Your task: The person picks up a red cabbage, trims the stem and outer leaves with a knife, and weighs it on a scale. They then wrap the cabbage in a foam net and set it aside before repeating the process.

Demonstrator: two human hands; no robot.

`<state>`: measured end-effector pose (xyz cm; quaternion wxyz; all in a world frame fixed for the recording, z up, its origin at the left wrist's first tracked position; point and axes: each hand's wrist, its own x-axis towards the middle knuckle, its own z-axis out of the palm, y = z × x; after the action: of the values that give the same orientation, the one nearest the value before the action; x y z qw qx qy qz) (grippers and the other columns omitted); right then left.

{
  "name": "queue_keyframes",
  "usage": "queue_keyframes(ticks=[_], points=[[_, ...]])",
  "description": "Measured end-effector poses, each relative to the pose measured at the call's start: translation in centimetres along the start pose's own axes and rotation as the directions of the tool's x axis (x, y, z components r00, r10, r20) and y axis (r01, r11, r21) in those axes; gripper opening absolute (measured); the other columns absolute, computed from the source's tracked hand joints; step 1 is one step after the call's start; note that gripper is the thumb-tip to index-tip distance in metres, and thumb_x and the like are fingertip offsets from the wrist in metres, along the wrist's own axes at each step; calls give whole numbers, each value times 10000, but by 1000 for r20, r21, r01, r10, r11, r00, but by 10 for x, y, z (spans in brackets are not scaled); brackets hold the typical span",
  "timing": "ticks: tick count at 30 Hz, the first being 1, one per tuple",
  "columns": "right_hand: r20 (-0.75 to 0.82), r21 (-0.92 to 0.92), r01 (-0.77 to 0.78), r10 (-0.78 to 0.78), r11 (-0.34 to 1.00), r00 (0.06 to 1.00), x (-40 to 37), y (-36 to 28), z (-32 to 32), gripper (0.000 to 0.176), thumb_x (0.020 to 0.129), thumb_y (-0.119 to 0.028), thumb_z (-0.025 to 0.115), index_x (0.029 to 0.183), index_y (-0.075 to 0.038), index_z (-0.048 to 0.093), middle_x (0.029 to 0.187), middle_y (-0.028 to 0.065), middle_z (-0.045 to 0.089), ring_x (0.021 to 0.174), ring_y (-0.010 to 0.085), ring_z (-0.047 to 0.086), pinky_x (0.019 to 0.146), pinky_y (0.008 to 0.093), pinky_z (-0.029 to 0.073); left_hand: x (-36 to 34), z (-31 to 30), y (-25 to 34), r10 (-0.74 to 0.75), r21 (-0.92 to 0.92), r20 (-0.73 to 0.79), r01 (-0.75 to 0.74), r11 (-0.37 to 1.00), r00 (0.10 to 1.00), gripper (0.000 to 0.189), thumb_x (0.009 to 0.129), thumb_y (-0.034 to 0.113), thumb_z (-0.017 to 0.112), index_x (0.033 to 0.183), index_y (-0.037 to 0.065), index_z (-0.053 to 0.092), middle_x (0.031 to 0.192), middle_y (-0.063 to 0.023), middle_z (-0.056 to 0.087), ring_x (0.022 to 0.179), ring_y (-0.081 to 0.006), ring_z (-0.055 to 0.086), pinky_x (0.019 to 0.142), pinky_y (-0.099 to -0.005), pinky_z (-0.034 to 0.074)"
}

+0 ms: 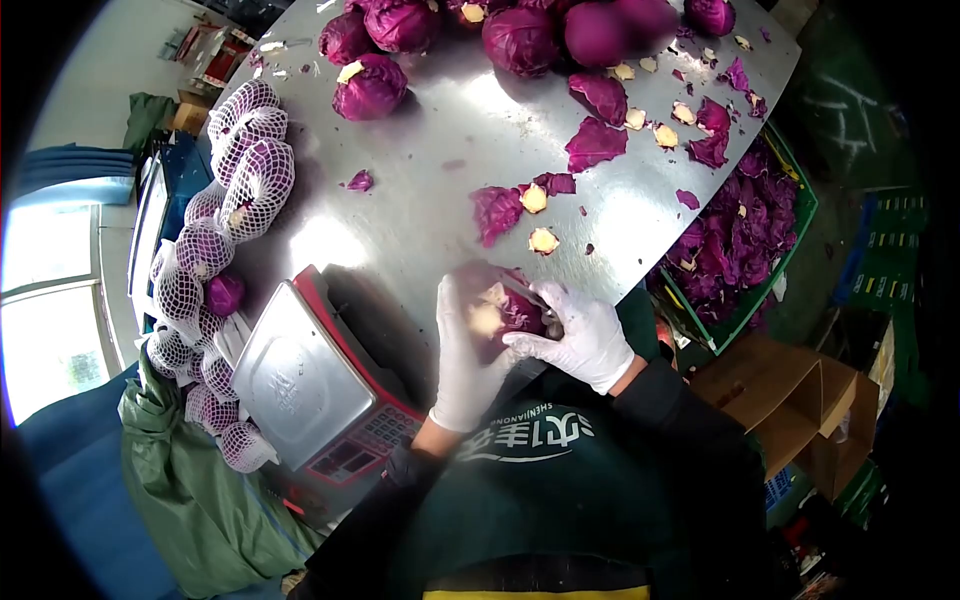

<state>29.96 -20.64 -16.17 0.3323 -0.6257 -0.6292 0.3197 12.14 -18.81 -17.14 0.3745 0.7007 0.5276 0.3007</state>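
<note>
Both of my hands wear white gloves and meet at the near edge of the metal table. My left hand [462, 350] is closed around the side of a red cabbage [520, 314], whose pale cut stem faces up. On the cabbage's right side, my right hand [580, 338] is closed on what looks like a small knife [551, 325], blurred and mostly hidden by the fingers. Just beyond the hands lie a pale stem slice [543, 240], another stem slice [534, 199] and a loose purple leaf [497, 213].
A red-framed scale [305, 375] stands left of my hands. Netted red cabbages [258, 190] line the left edge. Whole cabbages [520, 42] sit at the far side. A green crate [808, 215] of leaves and a cardboard box [755, 385] are at right.
</note>
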Motion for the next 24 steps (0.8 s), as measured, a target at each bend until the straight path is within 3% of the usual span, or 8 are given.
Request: queue_keyframes(ticks=[3,6,8,14,16,22,23,24], points=[[-6,100,18,-18,995,1000,8,2,-1,470,863,-514,641,1166,-158,593,897,92,645,721,333,650,612,394,530,3,-1,4,25,-41,36,-23,999,999,1070,653,121,857,1479,-23,192,1396,-232,362,1274,-388,414,1070,-457,349],[118,-57,41,-35,998,992,10,6,-11,428,886,-487,623,1160,-159,609,866,103,645,715,332,651,603,395,527,7,-2,12,76,31,33,-77,997,997,1029,670,143,846,1465,-48,222,1400,-259,354,1283,-415,399,1081,-451,336],[36,-137,204,-201,969,979,9,12,-8,326,917,-423,600,1129,-177,635,762,99,612,629,318,627,534,396,505,6,-1,9,77,55,49,-80,995,996,1009,712,72,829,1484,-37,190,1394,-209,391,1285,-318,439,1058,-404,396],[76,-450,421,-436,788,897,8,16,-9,254,834,-349,651,949,-128,601,668,73,546,531,268,594,482,378,500,4,-1,14,193,258,26,-193,947,981,1070,718,162,839,1498,-31,133,1380,-260,377,1253,-468,405,1063,-508,351],[-27,-467,275,-324,841,946,-3,29,-2,223,829,-331,650,911,-130,603,634,69,551,506,273,586,472,376,494,5,-1,8,129,186,55,-137,973,990,1059,733,207,831,1495,-38,137,1394,-283,366,1304,-482,349,1086,-505,321],[-232,-270,197,-262,942,937,-3,11,6,291,820,-357,698,970,-117,631,649,59,605,531,280,616,509,370,510,2,-8,12,79,108,35,-82,991,996,1071,738,251,833,1490,-56,135,1402,-298,361,1306,-479,365,1090,-484,330],[-245,-112,106,-130,988,961,-2,2,7,321,821,-348,707,1020,-105,641,633,52,616,543,270,634,532,366,523,0,-7,11,63,121,27,-66,990,998,1072,741,263,833,1490,-55,136,1410,-303,352,1317,-476,358,1093,-481,329],[-231,-103,69,-91,992,969,-3,1,10,321,822,-342,708,1022,-100,642,633,54,622,548,265,639,535,362,525,-1,-7,9,48,134,19,-50,990,999,1072,744,275,833,1490,-54,137,1417,-308,343,1328,-474,350,1096,-479,328]])
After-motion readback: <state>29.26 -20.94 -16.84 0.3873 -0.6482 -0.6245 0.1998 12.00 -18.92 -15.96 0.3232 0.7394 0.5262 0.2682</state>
